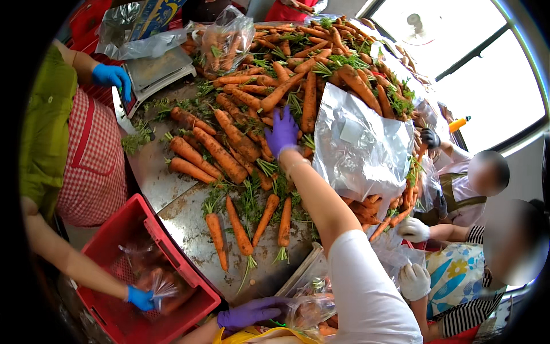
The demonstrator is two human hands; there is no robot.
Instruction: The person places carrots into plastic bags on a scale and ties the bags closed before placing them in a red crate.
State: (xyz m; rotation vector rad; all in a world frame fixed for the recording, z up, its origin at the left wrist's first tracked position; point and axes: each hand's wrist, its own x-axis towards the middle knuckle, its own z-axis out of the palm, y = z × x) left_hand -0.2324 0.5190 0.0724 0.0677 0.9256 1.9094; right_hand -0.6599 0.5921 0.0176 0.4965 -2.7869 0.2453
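Observation:
My right hand (282, 131), in a purple glove, reaches into the carrot pile (275, 56) with its fingers spread over the roots. No carrot is visibly gripped in it. My left hand (253, 313), also gloved in purple, is low in the view with its fingers stretched towards a clear plastic bag (310, 307) of carrots. Its fingertips meet the bag's edge; whether they pinch the film is unclear. Between my hands, several soil-stained carrots (238, 225) with trimmed green tops lie on the metal table (180, 223). A silvery plastic bag (365, 142) lies on the pile beside my right forearm.
At left, a co-worker's blue-gloved hand (146, 299) holds a bag in a red crate (206, 301); the other (112, 78) touches a weighing scale (159, 71). A filled bag (227, 43) stands behind. Co-workers' white-gloved hands (414, 279) work at right.

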